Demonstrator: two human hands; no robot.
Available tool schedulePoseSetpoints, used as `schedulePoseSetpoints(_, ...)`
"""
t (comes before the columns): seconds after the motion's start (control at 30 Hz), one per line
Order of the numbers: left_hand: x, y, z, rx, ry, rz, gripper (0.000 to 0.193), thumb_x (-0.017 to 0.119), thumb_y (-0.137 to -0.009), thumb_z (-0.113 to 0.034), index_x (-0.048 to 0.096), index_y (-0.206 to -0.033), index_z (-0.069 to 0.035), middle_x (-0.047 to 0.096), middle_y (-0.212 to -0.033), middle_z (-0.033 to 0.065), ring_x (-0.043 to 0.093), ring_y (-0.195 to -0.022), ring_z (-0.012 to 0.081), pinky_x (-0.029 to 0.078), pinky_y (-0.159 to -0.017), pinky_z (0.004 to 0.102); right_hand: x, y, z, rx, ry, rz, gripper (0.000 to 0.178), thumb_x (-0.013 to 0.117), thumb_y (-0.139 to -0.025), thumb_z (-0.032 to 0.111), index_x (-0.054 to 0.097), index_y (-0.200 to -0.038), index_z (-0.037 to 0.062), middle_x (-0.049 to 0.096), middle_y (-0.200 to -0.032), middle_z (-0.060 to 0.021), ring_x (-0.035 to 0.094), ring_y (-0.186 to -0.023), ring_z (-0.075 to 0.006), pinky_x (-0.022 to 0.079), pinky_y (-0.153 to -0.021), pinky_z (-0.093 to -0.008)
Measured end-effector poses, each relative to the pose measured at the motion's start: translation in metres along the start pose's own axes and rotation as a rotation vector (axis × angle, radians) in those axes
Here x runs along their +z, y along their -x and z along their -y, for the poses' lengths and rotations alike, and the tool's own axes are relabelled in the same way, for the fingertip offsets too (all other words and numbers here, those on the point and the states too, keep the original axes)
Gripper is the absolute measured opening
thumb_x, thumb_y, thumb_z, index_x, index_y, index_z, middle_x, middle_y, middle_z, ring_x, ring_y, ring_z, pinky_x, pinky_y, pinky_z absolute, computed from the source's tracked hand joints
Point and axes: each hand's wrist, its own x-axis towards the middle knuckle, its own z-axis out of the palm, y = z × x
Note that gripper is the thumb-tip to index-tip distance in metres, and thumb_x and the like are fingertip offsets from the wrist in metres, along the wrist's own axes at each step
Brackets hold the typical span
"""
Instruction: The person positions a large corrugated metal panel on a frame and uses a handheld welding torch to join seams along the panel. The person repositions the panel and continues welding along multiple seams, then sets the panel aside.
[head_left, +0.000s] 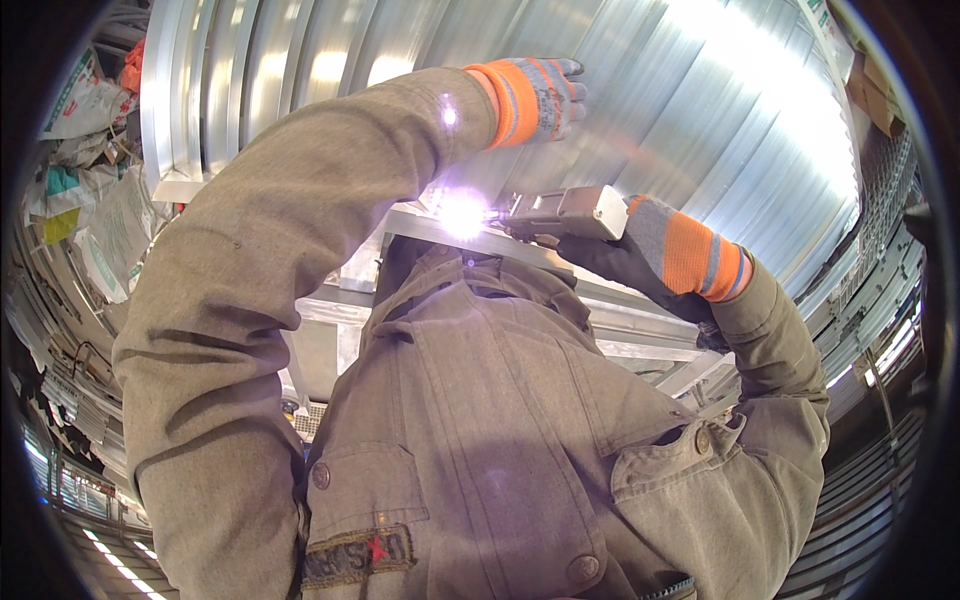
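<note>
My right hand (662,245), in an orange and grey glove with a dark palm, is closed round a boxy metallic welding gun (568,212). Its nozzle points left into a glaring white-violet arc (463,213) at the near edge of a ribbed metal panel (640,110). The glare hides the nozzle's tip and the spot beneath it. Beyond the arc, my left hand (540,100), gloved alike, lies over the panel with its fingers pointing right. It seems to hold nothing and its fingertips show side by side.
Metal frame bars (645,322) run below the panel, partly behind my jacket. Crumpled sacks and bags (110,215) are heaped at the left. Stacked metal lengths (870,300) and wire mesh (885,180) stand at the right, with a cardboard box (872,92) at the far right.
</note>
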Motion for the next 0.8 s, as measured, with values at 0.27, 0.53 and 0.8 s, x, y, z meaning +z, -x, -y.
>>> schedulePoseSetpoints(0.27, -0.004, 0.007, 0.001, -0.002, -0.026, 0.022, 0.033, 0.079, -0.100, -0.022, 0.078, -0.132, -0.027, 0.065, -0.156, -0.0054, 0.048, -0.160, 0.0279, 0.039, -0.135, 0.0437, 0.003, 0.002, -0.006, 0.011, 0.033, 0.004, 0.037, 0.069, -0.114, 0.034, 0.074, -0.146, 0.0148, 0.084, -0.112, -0.0149, 0.081, -0.100, -0.0311, 0.063, -0.088, -0.0430)
schedulePoseSetpoints(0.53, 0.005, 0.012, 0.008, 0.046, 0.030, -0.050, 0.032, 0.077, -0.098, -0.015, 0.076, -0.130, -0.018, 0.070, -0.149, 0.0033, 0.061, -0.149, 0.0263, 0.037, -0.138, 0.0473, 0.003, 0.007, -0.003, 0.072, -0.010, 0.002, 0.040, 0.070, -0.113, 0.033, 0.073, -0.148, 0.0134, 0.084, -0.120, -0.0168, 0.081, -0.105, -0.0335, 0.062, -0.092, -0.0430)
schedulePoseSetpoints(0.8, -0.029, 0.005, 0.008, -0.085, 0.235, 0.095, 0.041, 0.079, -0.099, -0.020, 0.073, -0.139, -0.021, 0.064, -0.162, 0.0049, 0.057, -0.155, 0.0269, 0.038, -0.138, 0.0463, -0.009, 0.027, 0.013, 0.197, -0.115, -0.016, 0.042, 0.073, -0.112, 0.032, 0.073, -0.148, 0.0092, 0.084, -0.119, -0.0140, 0.079, -0.101, -0.0245, 0.061, -0.093, -0.0393)
